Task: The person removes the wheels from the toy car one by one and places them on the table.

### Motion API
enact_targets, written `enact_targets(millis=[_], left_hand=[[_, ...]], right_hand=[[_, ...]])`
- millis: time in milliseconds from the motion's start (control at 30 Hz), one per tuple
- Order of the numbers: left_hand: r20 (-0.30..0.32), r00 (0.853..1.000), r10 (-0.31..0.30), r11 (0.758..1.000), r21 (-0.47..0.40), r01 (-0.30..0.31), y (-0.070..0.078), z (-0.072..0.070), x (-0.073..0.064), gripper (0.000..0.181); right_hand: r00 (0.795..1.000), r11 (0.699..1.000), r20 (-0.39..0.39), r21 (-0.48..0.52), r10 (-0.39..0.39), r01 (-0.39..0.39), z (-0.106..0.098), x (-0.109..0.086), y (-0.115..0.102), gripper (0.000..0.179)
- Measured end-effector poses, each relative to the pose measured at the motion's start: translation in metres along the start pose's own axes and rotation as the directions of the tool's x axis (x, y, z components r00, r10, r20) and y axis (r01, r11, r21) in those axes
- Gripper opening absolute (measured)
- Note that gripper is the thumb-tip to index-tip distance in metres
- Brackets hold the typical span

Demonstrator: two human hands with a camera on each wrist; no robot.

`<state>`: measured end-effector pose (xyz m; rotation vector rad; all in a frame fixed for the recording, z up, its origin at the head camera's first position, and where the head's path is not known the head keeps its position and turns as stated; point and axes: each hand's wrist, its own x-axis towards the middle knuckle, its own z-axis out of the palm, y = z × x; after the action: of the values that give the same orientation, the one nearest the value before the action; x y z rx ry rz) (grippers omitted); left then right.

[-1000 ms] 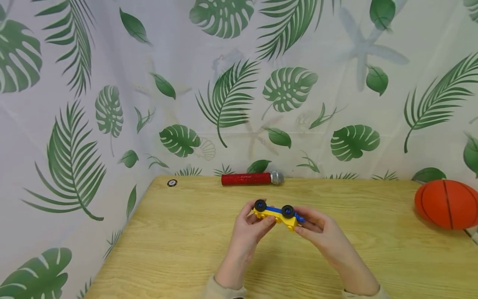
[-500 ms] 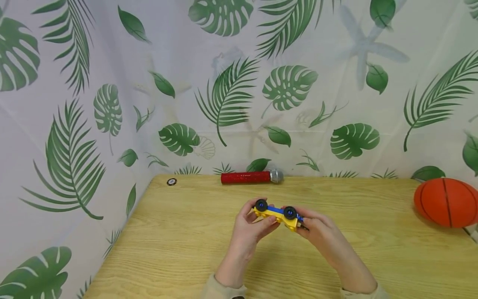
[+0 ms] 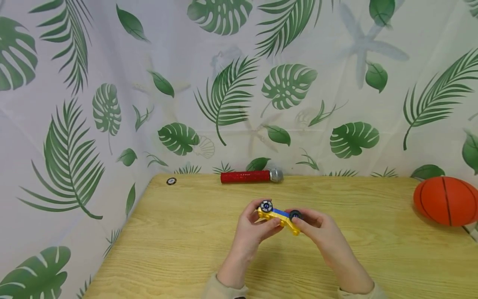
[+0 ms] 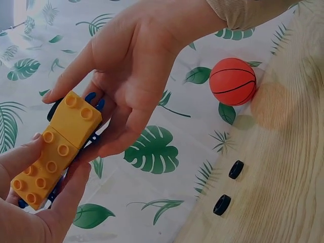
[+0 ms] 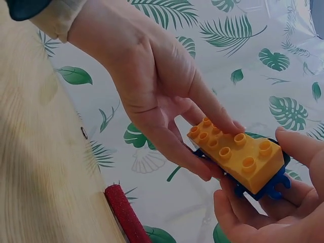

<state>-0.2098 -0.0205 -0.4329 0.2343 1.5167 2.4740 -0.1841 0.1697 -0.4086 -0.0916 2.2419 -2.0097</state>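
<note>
Both hands hold a small toy car above the table, yellow with round studs over a blue base point(image 3: 281, 213). In the head view it is tipped so its wheels face up and its studs down. My left hand point(image 3: 254, 232) grips its left end, near a wheel point(image 3: 266, 206) with a pale pattern. My right hand point(image 3: 323, 228) pinches the other end, thumb against the second black wheel point(image 3: 295, 215). The left wrist view shows the yellow studded block point(image 4: 55, 152) between both hands. Blue hooks point(image 5: 277, 186) stick out at one end in the right wrist view.
A red microphone point(image 3: 245, 177) lies at the wooden table's point(image 3: 168, 232) back edge, with a small black-and-white disc point(image 3: 171, 181) to its left. An orange basketball point(image 3: 446, 201) sits at the right. Two black wheels point(image 4: 236, 169) lie on the table in the left wrist view.
The car has shifted slightly right and turned, and its left wheel now shows a patterned face. My right thumb has moved from the car's end onto the right wheel.
</note>
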Motion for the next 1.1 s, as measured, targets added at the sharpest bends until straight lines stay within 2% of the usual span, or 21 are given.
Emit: enact_targets(millis=[400, 667, 833, 1100], left_hand=[[-0.035, 0.999, 0.026, 1.000, 0.016, -0.026, -0.0003, 0.0002, 0.0016, 0.046], [-0.041, 0.999, 0.026, 1.000, -0.009, -0.027, -0.0004, 0.0025, 0.0024, 0.059], [-0.050, 0.999, 0.021, 0.999, -0.028, -0.023, -0.0027, 0.0042, 0.0041, 0.056], [-0.046, 0.997, 0.054, 0.998, -0.018, -0.055, -0.0017, 0.0032, 0.0035, 0.049]], right_hand=[[0.998, 0.998, -0.011, 0.014, -0.055, 0.055, 0.0033, 0.0028, 0.0014, 0.047], [0.997, 0.995, 0.003, 0.057, -0.078, 0.078, 0.0034, 0.0042, 0.0045, 0.046], [0.998, 0.995, 0.009, 0.079, -0.069, 0.068, 0.0019, 0.0025, 0.0044, 0.047], [1.000, 0.995, -0.008, 0.097, -0.027, 0.027, 0.0080, 0.0052, 0.0022, 0.051]])
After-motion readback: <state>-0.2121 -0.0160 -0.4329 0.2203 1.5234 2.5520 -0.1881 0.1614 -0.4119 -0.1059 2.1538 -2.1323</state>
